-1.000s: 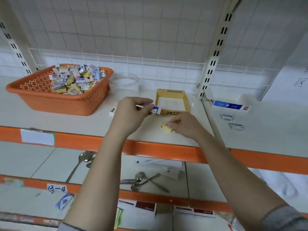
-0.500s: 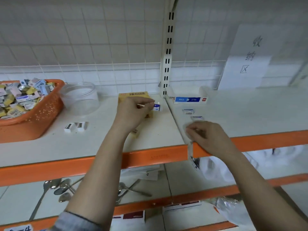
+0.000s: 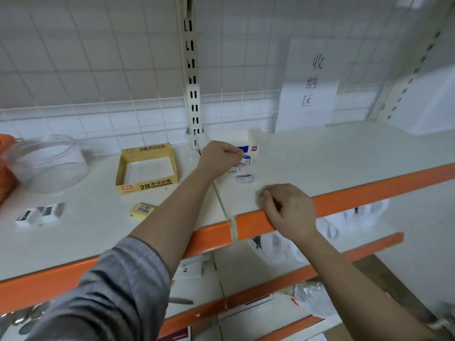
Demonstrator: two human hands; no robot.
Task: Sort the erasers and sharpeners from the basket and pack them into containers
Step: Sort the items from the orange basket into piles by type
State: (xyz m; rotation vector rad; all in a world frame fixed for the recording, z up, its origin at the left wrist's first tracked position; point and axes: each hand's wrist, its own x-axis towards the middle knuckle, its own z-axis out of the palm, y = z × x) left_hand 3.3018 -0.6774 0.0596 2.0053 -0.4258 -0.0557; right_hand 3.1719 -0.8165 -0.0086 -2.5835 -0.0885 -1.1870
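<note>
1. The shelf (image 3: 344,158), white with an orange front rail, is seen carrying the things.
2. A clear round container (image 3: 49,163) is seen standing at nine o'clock, just beside the orange basket (image 3: 6,166) cut off by the frame edge.
3. A yellow open box (image 3: 147,168) is seen lying at eleven o'clock of centre.
4. A white and blue box (image 3: 248,141) is seen standing at twelve o'clock, behind the left hand.
5. The left hand (image 3: 220,156) is being held with fingers curled, pinching a small blue-white eraser (image 3: 246,159).
6. The right hand (image 3: 288,207) is being rested on the rail, fingers curled; whether anything is held cannot be told.
7. A white eraser (image 3: 244,178) is lying between the hands.
8. A yellow eraser (image 3: 141,209) is lying at six o'clock of the open box.
9. Two white sharpeners (image 3: 39,214) are lying at eight o'clock.
</note>
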